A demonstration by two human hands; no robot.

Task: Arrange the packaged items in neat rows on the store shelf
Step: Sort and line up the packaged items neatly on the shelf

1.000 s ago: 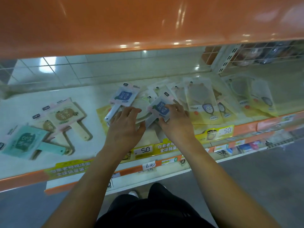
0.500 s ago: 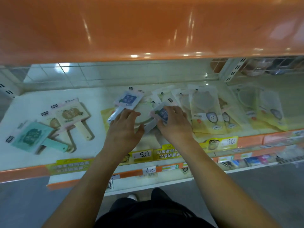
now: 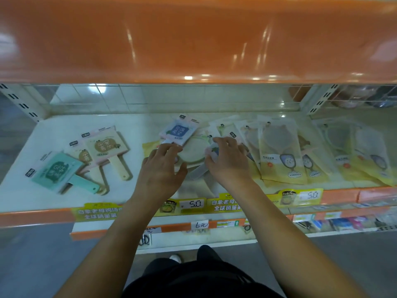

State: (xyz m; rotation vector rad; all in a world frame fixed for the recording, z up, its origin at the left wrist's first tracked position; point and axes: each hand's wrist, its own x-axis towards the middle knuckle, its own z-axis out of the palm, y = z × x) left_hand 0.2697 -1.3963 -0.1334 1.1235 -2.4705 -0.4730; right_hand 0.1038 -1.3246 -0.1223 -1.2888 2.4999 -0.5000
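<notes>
1. A small blue-label pack (image 3: 211,152) sits in the middle of the white shelf (image 3: 133,123). The right hand (image 3: 227,160) has its fingers curled over the pack and is gripping it. A grey handle pokes out below that hand.
2. The left hand (image 3: 160,171) is just beside it. Its fingers are spread and fairly straight, and the tips touch the low edge of another blue pack (image 3: 179,131). It is not gripping anything.
3. That other blue pack lies tilted, a bit farther back on the shelf. A round pale mirror pack (image 3: 193,151) lies between the two hands, partly under them.
4. To the right is a messy pile of clear and yellow bags (image 3: 279,153). They overlap each other and lean this way and that. More of these bags (image 3: 363,155) lie farther right.
5. To the left, well apart from the hands, are three packs with handles. A green one (image 3: 58,171) lies in front. Two beige ones (image 3: 105,145) lie behind it, and they overlap.
6. Yellow price tags (image 3: 189,204) sit along the orange front edge of the shelf. Two of them read 5.0.
7. A big orange shelf (image 3: 193,39) hangs above. Lower shelves with small things show below, but they are too blurry to tell.
</notes>
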